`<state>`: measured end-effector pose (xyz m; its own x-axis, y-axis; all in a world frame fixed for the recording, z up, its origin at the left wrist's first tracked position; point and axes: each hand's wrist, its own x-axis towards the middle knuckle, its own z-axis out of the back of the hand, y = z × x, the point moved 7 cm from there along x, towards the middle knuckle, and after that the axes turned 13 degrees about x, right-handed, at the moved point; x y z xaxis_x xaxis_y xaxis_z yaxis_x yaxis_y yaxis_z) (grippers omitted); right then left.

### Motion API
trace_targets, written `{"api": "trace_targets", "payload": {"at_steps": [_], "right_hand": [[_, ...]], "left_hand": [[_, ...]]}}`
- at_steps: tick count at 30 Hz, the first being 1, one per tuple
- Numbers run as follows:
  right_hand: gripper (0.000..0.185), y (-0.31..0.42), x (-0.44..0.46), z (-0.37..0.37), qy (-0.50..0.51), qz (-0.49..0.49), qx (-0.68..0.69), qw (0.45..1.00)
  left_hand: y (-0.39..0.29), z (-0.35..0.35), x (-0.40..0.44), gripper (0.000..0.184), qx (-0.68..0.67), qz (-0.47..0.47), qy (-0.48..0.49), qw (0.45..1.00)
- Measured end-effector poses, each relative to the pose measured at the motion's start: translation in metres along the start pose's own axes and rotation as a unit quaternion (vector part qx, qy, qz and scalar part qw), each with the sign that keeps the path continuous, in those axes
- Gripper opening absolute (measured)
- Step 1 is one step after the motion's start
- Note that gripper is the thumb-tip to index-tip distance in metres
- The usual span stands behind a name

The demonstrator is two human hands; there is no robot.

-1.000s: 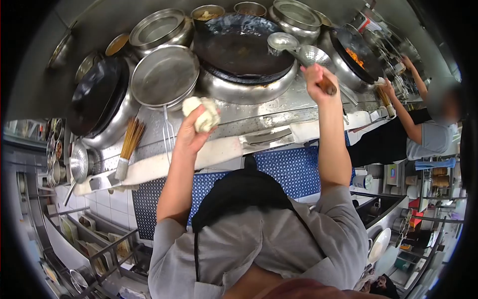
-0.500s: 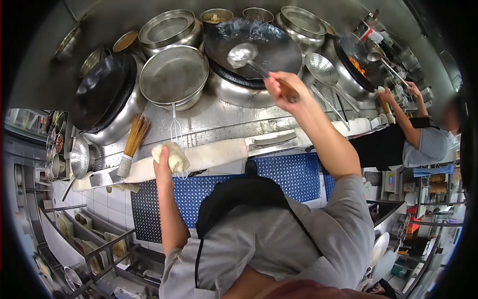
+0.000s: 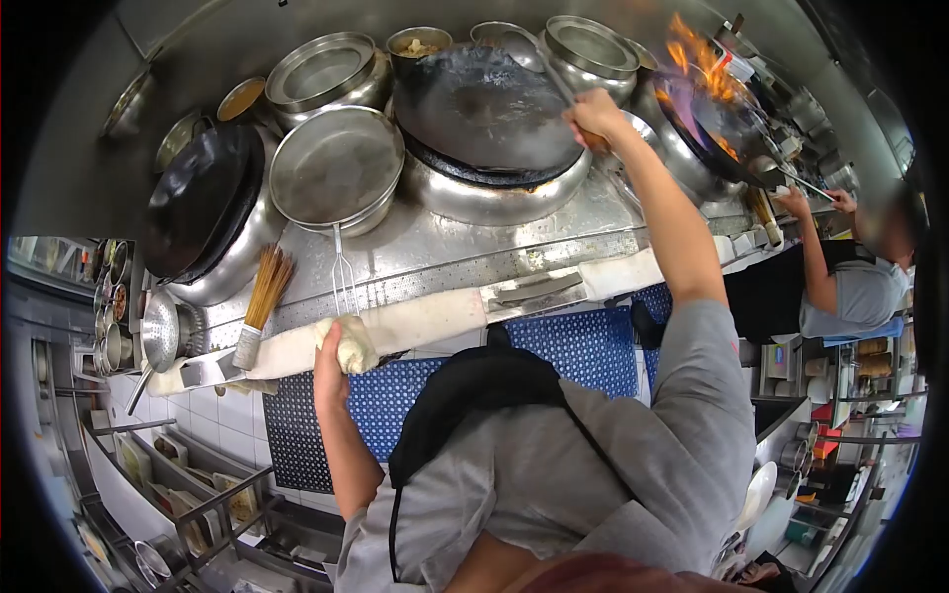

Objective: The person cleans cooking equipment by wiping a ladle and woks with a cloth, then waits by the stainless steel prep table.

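My right hand (image 3: 597, 119) is closed around the wooden handle of a ladle (image 3: 524, 49), past the right rim of the large wok (image 3: 484, 114). The ladle's bowl is at the wok's far edge, by a small steel pot (image 3: 491, 32); whether it dips into the pot I cannot tell. A little steam hangs over the dark wok, which sits on a round steel burner ring. My left hand (image 3: 329, 371) grips a folded cream cloth (image 3: 353, 346) at the counter's front edge. Just beyond the cloth is the wire handle of a round strainer (image 3: 338, 163) resting on a pot.
A bamboo brush (image 3: 265, 292) and a perforated skimmer (image 3: 158, 321) stand on the left. Another wok (image 3: 203, 198) tilts behind them. A cleaver (image 3: 539, 289) lies on the front ledge. At right, a co-worker's hands (image 3: 796, 201) work a flaming wok (image 3: 692, 124).
My right hand has carried the ladle up and away from the wok's middle to its far edge. My left hand has shifted slightly down with the cloth. Flames have risen from the co-worker's wok.
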<state>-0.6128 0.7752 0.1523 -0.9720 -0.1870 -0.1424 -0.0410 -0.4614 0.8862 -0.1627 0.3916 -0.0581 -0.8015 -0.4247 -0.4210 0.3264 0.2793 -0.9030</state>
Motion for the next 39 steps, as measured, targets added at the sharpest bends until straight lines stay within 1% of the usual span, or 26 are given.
{"api": "trace_targets", "payload": {"at_steps": [2,4,6,8,10,12,13,15,18,19,22,28,31,33,35,36,38,39], "right_hand": [[0.007,-0.016,-0.029,0.020,-0.005,0.001,-0.036,0.999],[0.016,-0.027,-0.070,0.031,-0.001,0.043,-0.040,0.998],[0.019,-0.026,-0.121,0.029,-0.007,0.069,-0.054,0.996],[0.034,-0.059,-0.146,0.024,0.007,0.073,-0.007,0.997],[0.052,-0.079,-0.185,0.015,-0.046,0.012,0.037,0.998],[0.062,-0.077,-0.220,-0.003,-0.045,-0.036,0.071,0.996],[0.062,-0.091,-0.225,-0.008,-0.044,-0.030,0.065,0.996],[0.061,-0.105,-0.235,-0.022,-0.036,-0.027,0.107,0.993],[0.061,-0.111,-0.244,-0.040,-0.034,-0.036,0.150,0.987],[0.062,-0.117,-0.244,-0.046,-0.029,-0.034,0.158,0.986],[0.063,-0.118,-0.244,-0.054,-0.010,-0.033,0.177,0.984],[0.062,-0.123,-0.237,-0.058,-0.005,-0.047,0.185,0.982],[0.063,-0.129,-0.232,-0.055,0.000,-0.040,0.219,0.975],[0.062,-0.128,-0.230,-0.051,0.006,-0.035,0.219,0.975],[0.062,-0.130,-0.227,-0.046,0.014,-0.035,0.229,0.973],[0.062,-0.130,-0.226,-0.044,0.019,-0.036,0.233,0.972],[0.063,-0.132,-0.223,-0.038,0.023,-0.036,0.252,0.967],[0.063,-0.137,-0.220,-0.035,0.026,-0.035,0.255,0.966]], "left_hand": [[0.004,0.000,-0.001,0.057,-0.020,0.025,0.052,0.998],[0.010,-0.002,0.004,0.059,-0.059,0.021,0.076,0.995],[0.006,-0.003,-0.002,0.059,-0.094,0.018,0.093,0.991],[0.013,-0.002,0.003,0.063,-0.104,0.011,0.112,0.988],[0.013,-0.003,0.002,0.065,-0.112,0.001,0.126,0.986],[0.010,-0.009,0.000,0.065,-0.118,-0.009,0.143,0.983],[0.006,-0.012,-0.003,0.066,-0.120,-0.015,0.149,0.981],[0.003,-0.015,-0.004,0.063,-0.141,-0.024,0.161,0.977],[0.000,-0.014,0.000,0.055,-0.142,-0.055,0.142,0.978],[0.001,-0.012,0.005,0.058,-0.125,-0.068,0.108,0.984],[-0.005,-0.011,0.005,0.056,-0.064,-0.098,0.064,0.991],[-0.031,-0.015,-0.021,0.051,-0.082,-0.120,-0.058,0.988],[-0.040,-0.008,-0.028,0.054,-0.110,-0.123,-0.038,0.986],[-0.062,-0.007,-0.028,0.055,-0.109,-0.127,-0.050,0.985],[-0.104,-0.011,-0.037,0.055,-0.075,-0.121,-0.078,0.987],[-0.130,-0.015,-0.038,0.053,-0.049,-0.147,-0.120,0.981],[-0.172,-0.022,-0.022,0.048,0.037,-0.170,-0.108,0.979],[-0.196,-0.029,-0.015,0.045,0.117,-0.171,-0.088,0.974]]}}
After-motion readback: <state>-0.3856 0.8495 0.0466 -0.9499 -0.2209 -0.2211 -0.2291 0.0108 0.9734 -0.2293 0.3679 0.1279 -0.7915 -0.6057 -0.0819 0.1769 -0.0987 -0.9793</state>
